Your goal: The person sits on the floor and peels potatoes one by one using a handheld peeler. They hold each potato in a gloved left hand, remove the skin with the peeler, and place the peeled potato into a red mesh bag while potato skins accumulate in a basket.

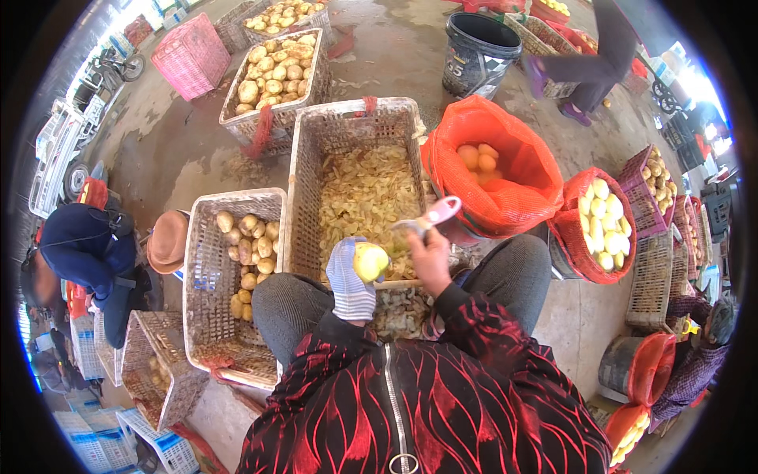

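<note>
In a striped knit glove, my left hand [350, 284] grips a pale, peeled-looking potato [371, 262]. My bare right hand [429, 260] holds a peeler [435, 213] with a pink and white handle, its blade end pointing left, a little above the potato and apart from it. Beneath both hands stands a dirty plastic crate [300, 178] with a thick layer of potato peelings [367, 195] in it. To the left is another crate [204, 284] of unpeeled potatoes [254, 240]. At the right, a red mesh bag [503, 201] lines a bucket and holds several peeled potatoes [478, 160].
Farther right stands a second red mesh bag [583, 266] full of peeled potatoes. Ahead are a heaped potato crate [320, 83], a black bucket [481, 53] and a pink crate [190, 56]. One person [89, 243] bends at the left; another person's legs [583, 71] pass at the upper right.
</note>
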Demonstrator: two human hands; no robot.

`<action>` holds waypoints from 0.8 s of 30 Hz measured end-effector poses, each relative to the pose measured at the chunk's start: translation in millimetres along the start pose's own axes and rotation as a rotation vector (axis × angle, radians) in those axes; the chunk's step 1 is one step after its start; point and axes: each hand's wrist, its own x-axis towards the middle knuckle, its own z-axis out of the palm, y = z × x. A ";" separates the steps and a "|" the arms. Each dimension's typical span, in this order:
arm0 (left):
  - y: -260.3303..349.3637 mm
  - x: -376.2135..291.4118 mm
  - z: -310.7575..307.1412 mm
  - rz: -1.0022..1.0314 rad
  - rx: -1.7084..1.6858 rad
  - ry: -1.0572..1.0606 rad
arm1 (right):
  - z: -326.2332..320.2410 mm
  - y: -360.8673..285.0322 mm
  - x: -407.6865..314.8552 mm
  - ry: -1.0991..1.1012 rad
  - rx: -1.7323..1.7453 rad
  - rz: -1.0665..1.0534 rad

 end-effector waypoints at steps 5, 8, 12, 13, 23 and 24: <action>-3.2 8.0 -3.8 -0.074 -0.138 0.049 | 1.6 -18.6 -11.5 -0.020 0.252 -0.130; -2.7 6.8 2.6 -0.134 -0.247 0.037 | -3.0 -11.1 -8.5 -0.064 0.284 -0.072; 7.9 3.1 11.0 -0.257 -0.418 0.001 | -17.6 -13.1 14.3 0.030 0.377 -0.144; 8.2 2.5 10.1 -0.288 -0.469 -0.021 | -19.0 -22.2 16.7 0.038 0.450 -0.152; 6.4 3.4 2.1 -0.320 -0.363 0.014 | -44.3 -66.9 10.7 -0.064 0.642 0.087; 6.6 3.4 0.5 -0.336 -0.398 0.013 | -50.3 -67.1 17.9 -0.088 0.779 0.151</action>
